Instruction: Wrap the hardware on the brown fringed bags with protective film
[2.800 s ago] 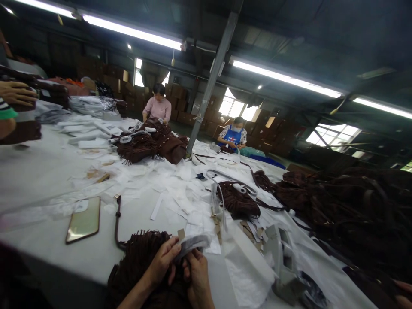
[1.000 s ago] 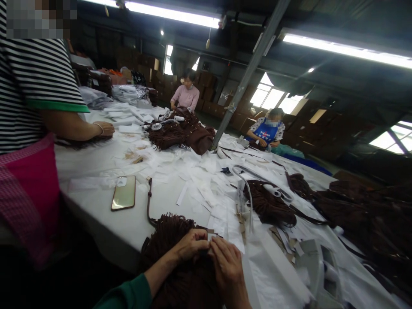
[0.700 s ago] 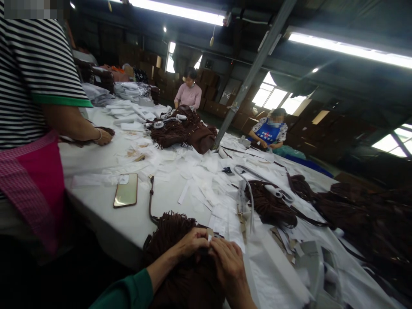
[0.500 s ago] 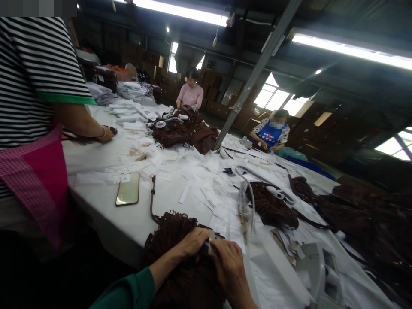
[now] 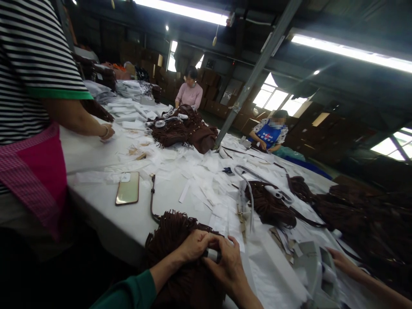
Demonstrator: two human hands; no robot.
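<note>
Since half a second ago the right hand [image 5: 227,264] has rolled outward, thumb now raised, and the small pale tube-like piece [image 5: 213,255] sits lower between both hands. A co-worker's bare hand [image 5: 340,260] has also come in, far to the right of the flat gold-coloured phone [image 5: 128,188].

The left hand [image 5: 193,243] curls over the top of the dark-brown fringed suede bag [image 5: 172,229]. That bag lies at the near edge of the white table [image 5: 96,150], nearer than the phone and to its right. Left thumb and fingers are drawn together on 1 end of the pale piece, and the right thumb and forefinger are clamped on the other end.

I judge the step in hand to be fitting or wrapping this piece at the bag's top. A next move would call for a steady pinch from both hands, with the bag kept pressed down.

What the piece is fastened to is hidden under the fingers, and its material is hard to make out. The bag's lower part and the right wrist are cut off at the bottom edge.

A thin brown strap [image 5: 151,198] lies just right of the phone, and a person in a striped top [image 5: 28,64] stands left of it.
</note>
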